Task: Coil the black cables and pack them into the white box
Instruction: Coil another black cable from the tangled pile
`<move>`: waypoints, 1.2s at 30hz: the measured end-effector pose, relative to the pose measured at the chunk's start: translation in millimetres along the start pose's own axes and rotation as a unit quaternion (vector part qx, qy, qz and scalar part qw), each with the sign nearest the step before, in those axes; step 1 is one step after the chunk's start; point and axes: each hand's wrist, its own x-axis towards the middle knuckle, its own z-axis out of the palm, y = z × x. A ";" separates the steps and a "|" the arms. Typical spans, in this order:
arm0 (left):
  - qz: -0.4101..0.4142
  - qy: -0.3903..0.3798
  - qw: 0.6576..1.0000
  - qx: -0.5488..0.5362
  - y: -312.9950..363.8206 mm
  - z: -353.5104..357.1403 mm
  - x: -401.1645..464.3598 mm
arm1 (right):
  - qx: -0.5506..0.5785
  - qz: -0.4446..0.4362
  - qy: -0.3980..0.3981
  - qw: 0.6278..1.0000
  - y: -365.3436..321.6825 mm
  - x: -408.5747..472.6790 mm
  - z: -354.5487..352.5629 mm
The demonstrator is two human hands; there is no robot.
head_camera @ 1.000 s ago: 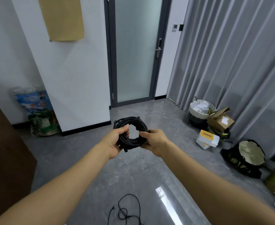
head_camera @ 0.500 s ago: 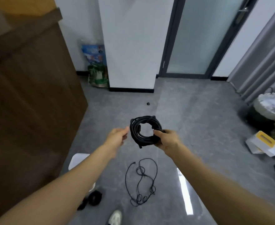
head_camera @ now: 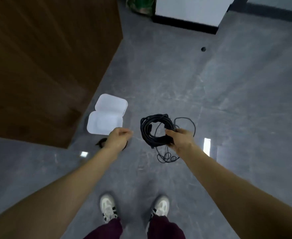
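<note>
My right hand [head_camera: 179,138] grips a thick coiled black cable [head_camera: 147,130] by its right side and holds it above the floor. My left hand [head_camera: 118,138] hangs apart from the coil, fingers loosely curled and holding nothing. The white box [head_camera: 105,125] lies open on the floor just beyond my left hand, its lid [head_camera: 111,103] folded back. A thin loose black cable [head_camera: 185,121] lies tangled on the floor under and to the right of the coil. Another small black cable bundle [head_camera: 101,143] shows partly from behind my left wrist.
A tall brown wooden cabinet [head_camera: 47,66] fills the left side, next to the box. My two white shoes [head_camera: 135,209] stand on the grey tiled floor [head_camera: 228,100]. A white wall corner with black skirting [head_camera: 185,25] is at the top.
My view has tilted down from the door to the floor. My left hand has let go of the coil and moved left; the right hand alone holds it now.
</note>
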 end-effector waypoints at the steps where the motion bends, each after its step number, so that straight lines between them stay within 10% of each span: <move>1: -0.002 0.006 1.000 0.006 -20.9 -3.1 15.7 | -0.011 0.002 0.000 1.000 16.5 16.3 9.6; 17: 0.092 0.017 0.979 0.184 -290.0 30.0 309.7 | -0.094 -0.021 -0.033 0.995 237.5 336.8 126.0; 36: 0.173 0.011 0.924 0.341 -352.9 40.1 401.8 | -0.224 -0.072 0.004 0.972 307.1 449.3 155.5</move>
